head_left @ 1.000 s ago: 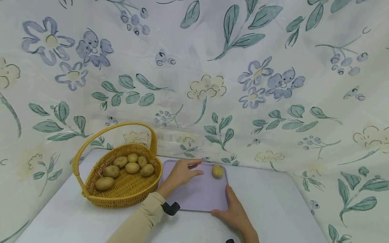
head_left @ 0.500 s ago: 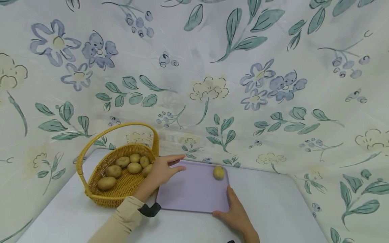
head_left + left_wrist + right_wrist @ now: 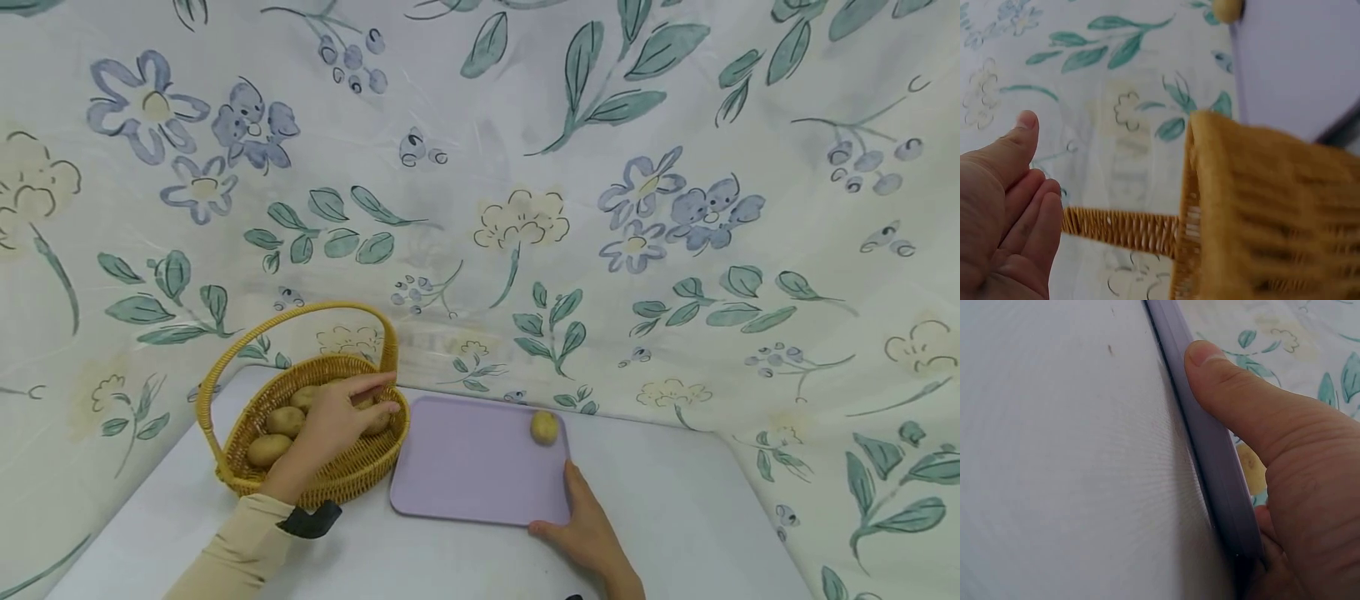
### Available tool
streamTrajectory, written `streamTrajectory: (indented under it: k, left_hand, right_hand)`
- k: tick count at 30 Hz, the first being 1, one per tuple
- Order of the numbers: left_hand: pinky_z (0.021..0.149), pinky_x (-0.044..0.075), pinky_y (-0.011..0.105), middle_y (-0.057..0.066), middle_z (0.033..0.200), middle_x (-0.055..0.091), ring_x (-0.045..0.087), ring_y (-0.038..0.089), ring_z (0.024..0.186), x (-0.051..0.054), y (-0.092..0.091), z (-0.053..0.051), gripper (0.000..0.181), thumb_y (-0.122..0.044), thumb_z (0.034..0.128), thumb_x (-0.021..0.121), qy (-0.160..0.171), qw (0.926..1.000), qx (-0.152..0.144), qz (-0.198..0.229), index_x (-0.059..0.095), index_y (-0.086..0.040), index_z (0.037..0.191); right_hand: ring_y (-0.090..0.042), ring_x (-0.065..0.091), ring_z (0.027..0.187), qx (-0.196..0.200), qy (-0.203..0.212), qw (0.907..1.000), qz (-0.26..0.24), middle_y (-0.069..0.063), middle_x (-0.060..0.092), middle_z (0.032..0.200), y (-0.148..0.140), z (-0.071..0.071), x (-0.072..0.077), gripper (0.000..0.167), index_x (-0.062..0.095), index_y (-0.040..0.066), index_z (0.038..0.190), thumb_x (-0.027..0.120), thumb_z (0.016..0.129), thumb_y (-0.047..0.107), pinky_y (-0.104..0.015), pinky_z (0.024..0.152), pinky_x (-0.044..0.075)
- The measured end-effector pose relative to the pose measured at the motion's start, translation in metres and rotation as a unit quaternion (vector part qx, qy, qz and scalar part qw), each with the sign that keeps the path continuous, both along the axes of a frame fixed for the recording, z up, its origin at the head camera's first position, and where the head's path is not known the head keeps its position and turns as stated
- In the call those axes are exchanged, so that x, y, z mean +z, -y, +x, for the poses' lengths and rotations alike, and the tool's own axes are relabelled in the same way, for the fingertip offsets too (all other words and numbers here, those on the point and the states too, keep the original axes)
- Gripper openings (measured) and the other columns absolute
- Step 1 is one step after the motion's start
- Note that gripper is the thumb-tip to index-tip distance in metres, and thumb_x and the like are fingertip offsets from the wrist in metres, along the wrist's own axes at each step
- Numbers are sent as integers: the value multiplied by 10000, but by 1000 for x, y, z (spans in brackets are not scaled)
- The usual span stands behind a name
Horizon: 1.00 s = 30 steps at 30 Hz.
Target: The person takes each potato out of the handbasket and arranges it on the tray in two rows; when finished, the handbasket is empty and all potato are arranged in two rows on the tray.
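Left hand (image 3: 330, 429): lower left of the frame, over the wicker basket (image 3: 371, 475); thumb and fingers apart, nothing held. Contact with a potato: cannot tell.
Basket potatoes (image 3: 270, 451): loose inside, several partly hidden by the left hand.
Right hand (image 3: 591, 532): grips the lower right corner of the lilac tray (image 3: 480, 471), thumb on one wall, fingers along the next.
Lone potato (image 3: 544, 427): on the tray, at its upper right corner.
Basket reach: I judge it the approach to a pick; grasp not yet made.
Next move: seems to call for closing round one potato, then lifting clear of the handle (image 3: 388, 354).
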<state>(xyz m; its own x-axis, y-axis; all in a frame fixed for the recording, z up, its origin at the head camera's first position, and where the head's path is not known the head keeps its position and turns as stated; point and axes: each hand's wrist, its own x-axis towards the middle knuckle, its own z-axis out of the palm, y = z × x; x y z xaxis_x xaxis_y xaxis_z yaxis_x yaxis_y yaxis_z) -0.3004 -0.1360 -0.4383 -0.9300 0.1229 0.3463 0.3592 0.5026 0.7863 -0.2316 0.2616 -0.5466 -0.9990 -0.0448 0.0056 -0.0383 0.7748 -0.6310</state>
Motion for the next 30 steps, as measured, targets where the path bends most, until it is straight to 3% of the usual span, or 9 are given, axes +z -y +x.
streamTrajectory:
  k: [3, 6, 13, 16, 20, 24, 27, 30]
  left_hand:
    - [807, 629, 331, 99, 1301, 716, 705, 315, 1149, -1, 11, -1, 483, -317, 883, 801, 27, 9984, 329, -453, 702, -155, 1327]
    - [688, 553, 205, 90, 1281, 727, 719, 321, 1118, -3, 18, -3, 479, -320, 883, 808, 32, 9958, 559, -721, 704, -167, 1324]
    - [514, 447, 195, 127, 1279, 721, 716, 374, 1117, -12, 27, -11, 485, -245, 864, 827, 54, 9972, 515, -539, 705, -116, 1316]
    - [526, 468, 190, 144, 1287, 712, 710, 383, 1125, -14, 30, -15, 489, -268, 871, 820, 137, 9972, 512, -522, 703, -105, 1316]
    - [710, 610, 254, 146, 1292, 710, 704, 377, 1141, -16, 35, -17, 489, -286, 888, 806, 274, 9967, 538, -537, 694, -104, 1328]
    - [854, 631, 361, 139, 1302, 706, 698, 374, 1156, -19, 39, -20, 494, -294, 897, 798, 341, 9960, 546, -612, 685, -113, 1343]
    - [740, 614, 287, 145, 1303, 706, 694, 381, 1159, -23, 41, -24, 496, -317, 902, 791, 369, 9947, 575, -764, 684, -125, 1347]
    - [633, 516, 201, 158, 1253, 728, 698, 378, 1146, -28, 42, -27, 490, -326, 908, 782, 407, 9931, 608, -916, 683, -138, 1350]
  right_hand:
    - [-466, 246, 1530, 16, -25, 10000, 5, -276, 239, 1653, 0, -1, -1, 1303, 217, -65, 1592, 890, 667, 561, -574, 1250, 231]
    - [-463, 243, 1532, 28, -47, 10000, 14, -274, 239, 1654, -1, -1, -2, 1303, 217, -67, 1591, 890, 668, 560, -570, 1252, 229]
    - [-472, 258, 1523, 14, -155, 9998, -76, -282, 255, 1646, -1, -1, -2, 1296, 242, -68, 1584, 892, 659, 565, -581, 1243, 244]
    - [-470, 259, 1524, -3, -143, 9999, -92, -279, 254, 1647, -1, -1, -3, 1297, 243, -67, 1584, 892, 658, 569, -579, 1243, 246]
    - [-457, 246, 1533, -24, -56, 9999, -96, -268, 243, 1656, -2, -3, -5, 1306, 230, -58, 1591, 886, 662, 583, -569, 1252, 234]
    - [-458, 241, 1535, -15, -43, 9999, -93, -268, 238, 1657, -2, -4, -4, 1311, 225, -59, 1592, 885, 660, 585, -570, 1253, 231]
    - [-466, 247, 1529, -16, -70, 9999, -81, -277, 246, 1650, -1, -4, -3, 1307, 234, -66, 1587, 888, 657, 579, -577, 1248, 236]
    - [-479, 254, 1522, -8, -82, 9999, -70, -288, 255, 1643, -1, -3, -2, 1301, 240, -73, 1583, 891, 659, 572, -586, 1243, 240]
